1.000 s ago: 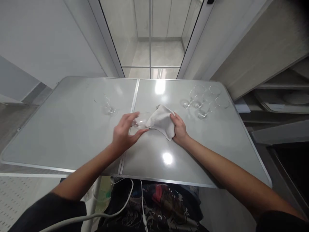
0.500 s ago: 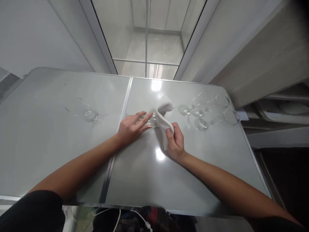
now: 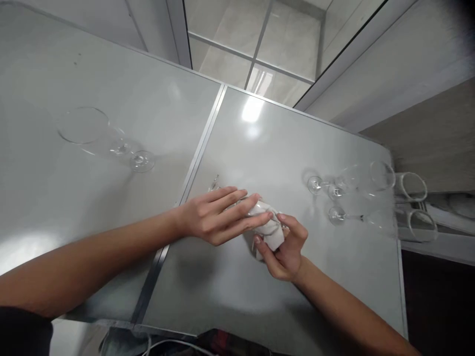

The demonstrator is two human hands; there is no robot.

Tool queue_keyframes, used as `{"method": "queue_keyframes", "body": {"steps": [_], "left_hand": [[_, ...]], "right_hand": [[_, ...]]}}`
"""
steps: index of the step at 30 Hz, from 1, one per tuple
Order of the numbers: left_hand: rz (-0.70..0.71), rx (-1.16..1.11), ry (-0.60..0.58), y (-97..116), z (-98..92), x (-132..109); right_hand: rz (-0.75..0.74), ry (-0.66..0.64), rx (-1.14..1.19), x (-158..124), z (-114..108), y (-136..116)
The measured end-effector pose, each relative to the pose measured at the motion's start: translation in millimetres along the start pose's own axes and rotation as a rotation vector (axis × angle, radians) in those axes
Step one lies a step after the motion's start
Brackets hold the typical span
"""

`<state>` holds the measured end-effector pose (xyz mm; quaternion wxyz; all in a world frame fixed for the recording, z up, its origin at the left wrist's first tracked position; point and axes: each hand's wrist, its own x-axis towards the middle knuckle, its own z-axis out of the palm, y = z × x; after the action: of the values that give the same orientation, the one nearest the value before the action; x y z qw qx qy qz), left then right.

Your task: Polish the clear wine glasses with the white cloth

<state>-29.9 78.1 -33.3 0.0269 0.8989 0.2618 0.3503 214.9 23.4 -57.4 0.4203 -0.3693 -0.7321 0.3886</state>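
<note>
My left hand (image 3: 217, 216) lies along a clear stemmed glass (image 3: 255, 208) held on its side, long fingers over the bowl. The base of that glass shows beyond the knuckles, towards the table seam; most of the stem is hidden. A white cloth (image 3: 273, 238) is bunched at the mouth end of the glass. My right hand (image 3: 287, 251) pinches this cloth between thumb and fingers, pressing it around the rim. How far the cloth reaches inside the bowl cannot be made out.
Three clear stemmed glasses stand grouped at the right, one with its foot (image 3: 337, 215) nearest me. Another stemmed glass (image 3: 142, 161) stands on the left half. A metal seam (image 3: 204, 141) divides the pale glossy table (image 3: 178, 113). Behind it is a glazed door (image 3: 285, 44).
The cloth, loose and upright before, is now gathered against the mouth of the glass. Both hands and the glass have come nearer to me and rightward in view, and the camera has tilted.
</note>
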Motion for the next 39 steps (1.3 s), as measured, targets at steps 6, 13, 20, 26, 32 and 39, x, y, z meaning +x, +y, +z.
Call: {"method": "queue_keyframes", "body": {"steps": [6, 13, 20, 26, 32, 39], "left_hand": [[-0.033, 0.071, 0.046, -2.7, 0.5, -4.0], [-0.051, 0.135, 0.020, -5.3, 3.6, -5.4], [-0.155, -0.037, 0.161, -8.2, 9.7, -4.5], [-0.163, -0.161, 0.118, -11.0, 6.5, 4.2], [-0.207, -0.199, 0.112, -7.0, 5.1, 8.2], [-0.228, -0.196, 0.100, -5.7, 5.1, 6.3]], "right_hand": [[-0.245, 0.095, -0.108, 16.5, -6.4, -3.4], [0.096, 0.505, -0.129, 28.7, -6.4, -2.3], [0.073, 0.191, -0.041, 27.6, -10.6, -0.8], [-0.072, 0.318, -0.184, 25.9, -6.1, 0.8], [-0.235, 0.280, -0.180, 42.0, -18.1, 7.3], [-0.299, -0.075, -0.157, 47.7, -25.6, 20.7]]}}
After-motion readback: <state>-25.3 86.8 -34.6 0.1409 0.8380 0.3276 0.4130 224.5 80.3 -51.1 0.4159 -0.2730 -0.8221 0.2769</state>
